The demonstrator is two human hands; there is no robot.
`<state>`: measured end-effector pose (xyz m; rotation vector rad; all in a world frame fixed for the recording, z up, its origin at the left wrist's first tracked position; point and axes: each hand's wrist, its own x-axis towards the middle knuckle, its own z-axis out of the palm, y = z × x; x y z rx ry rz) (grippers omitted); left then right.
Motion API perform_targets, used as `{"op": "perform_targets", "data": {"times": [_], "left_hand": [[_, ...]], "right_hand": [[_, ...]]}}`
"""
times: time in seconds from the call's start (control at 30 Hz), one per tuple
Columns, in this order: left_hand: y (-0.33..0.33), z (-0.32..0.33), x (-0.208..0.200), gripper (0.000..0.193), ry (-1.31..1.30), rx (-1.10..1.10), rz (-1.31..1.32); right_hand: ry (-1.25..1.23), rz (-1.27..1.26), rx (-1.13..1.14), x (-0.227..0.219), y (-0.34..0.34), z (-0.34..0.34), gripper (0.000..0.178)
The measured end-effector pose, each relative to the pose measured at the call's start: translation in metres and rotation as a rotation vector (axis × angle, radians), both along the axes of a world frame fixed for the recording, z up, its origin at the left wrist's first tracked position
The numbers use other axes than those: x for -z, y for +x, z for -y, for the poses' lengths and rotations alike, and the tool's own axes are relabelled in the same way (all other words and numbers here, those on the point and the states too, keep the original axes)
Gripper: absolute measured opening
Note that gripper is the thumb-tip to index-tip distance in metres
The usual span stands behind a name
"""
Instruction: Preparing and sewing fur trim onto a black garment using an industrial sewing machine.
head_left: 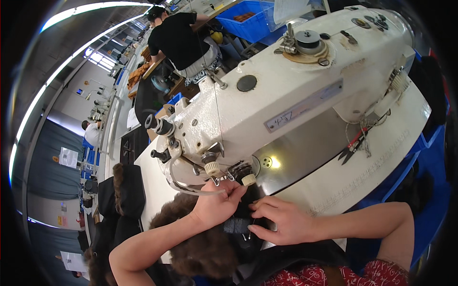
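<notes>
Beneath the head of a white sewing machine (296, 100), my left hand (220, 202) is closed in a pinch at the black fabric, close by the presser foot and needle area. The needle itself is hidden behind the fingers and the machine parts. My right hand (284, 221) grips the edge of the black garment (248, 207) with thumb and fingers, just right of a dark grey ribbed strip (236, 225). Small metallic bits, perhaps a zipper end, show below its thumb. Brown fur trim (202, 252) on the garment bunches under my left forearm.
Thread snips (353, 145) with red on them lie on the machine bed at right. More black pieces with fur (121, 190) are stacked at left. A blue bin (245, 21) stands at the back, and a person in black (176, 43) works ahead.
</notes>
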<state>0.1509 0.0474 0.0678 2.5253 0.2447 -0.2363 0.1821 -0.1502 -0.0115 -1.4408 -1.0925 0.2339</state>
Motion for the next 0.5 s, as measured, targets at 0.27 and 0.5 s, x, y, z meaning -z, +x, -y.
{"op": "perform_targets", "data": {"times": [0.27,0.5], "left_hand": [[-0.003,0.001,-0.003,0.020,0.108,0.141,0.074],[-0.029,0.007,-0.049,0.062,0.478,0.386,-0.083]], "right_hand": [[0.059,0.033,0.097,-0.003,-0.028,-0.003,0.026],[-0.015,-0.188,-0.162,0.009,-0.005,-0.017,0.021]]}}
